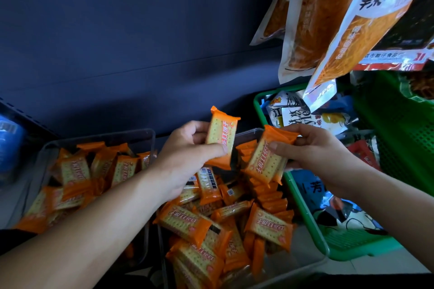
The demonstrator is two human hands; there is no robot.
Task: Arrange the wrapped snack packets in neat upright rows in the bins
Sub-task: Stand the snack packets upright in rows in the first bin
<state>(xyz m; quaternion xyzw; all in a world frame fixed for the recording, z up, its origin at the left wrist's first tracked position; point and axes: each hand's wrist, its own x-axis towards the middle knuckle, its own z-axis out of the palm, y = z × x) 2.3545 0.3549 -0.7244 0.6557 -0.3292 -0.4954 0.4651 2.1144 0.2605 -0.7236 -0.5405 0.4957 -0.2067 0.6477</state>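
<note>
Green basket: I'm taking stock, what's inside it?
Loose mixed snack packets, white, blue and red. The right arm and hanging bags cover part of the basket, hiding the rest.

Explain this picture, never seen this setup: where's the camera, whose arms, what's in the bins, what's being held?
No robot here: one camera worn on a person's head looks down at their two bare hands. The left hand pinches an orange cracker packet upright; the right hand grips a second packet. Below, the left bin and the middle bin, both clear, hold more such packets, mostly jumbled. A green basket of other snacks sits to the right; large snack bags hang above.
</note>
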